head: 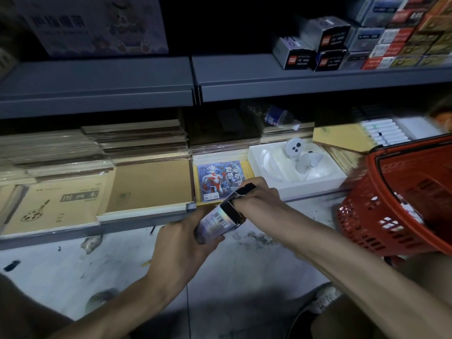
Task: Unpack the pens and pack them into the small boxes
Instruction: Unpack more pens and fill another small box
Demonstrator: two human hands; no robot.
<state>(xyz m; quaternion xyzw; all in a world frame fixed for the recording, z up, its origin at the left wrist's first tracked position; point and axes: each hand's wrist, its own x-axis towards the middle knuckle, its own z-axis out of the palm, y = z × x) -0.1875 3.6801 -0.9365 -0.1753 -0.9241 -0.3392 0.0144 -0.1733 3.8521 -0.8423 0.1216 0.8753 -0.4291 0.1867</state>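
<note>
The left hand [181,243] grips the lower part of the small box [215,221], held over the floor in front of the shelf [146,216], its long axis rising away to the right, where the nearer right hand [256,199] pinches the top flap [244,189].

Silvery holographic box [215,222] with black flaps; red latticed basket [381,216]; grey shelf [97,77].
</note>
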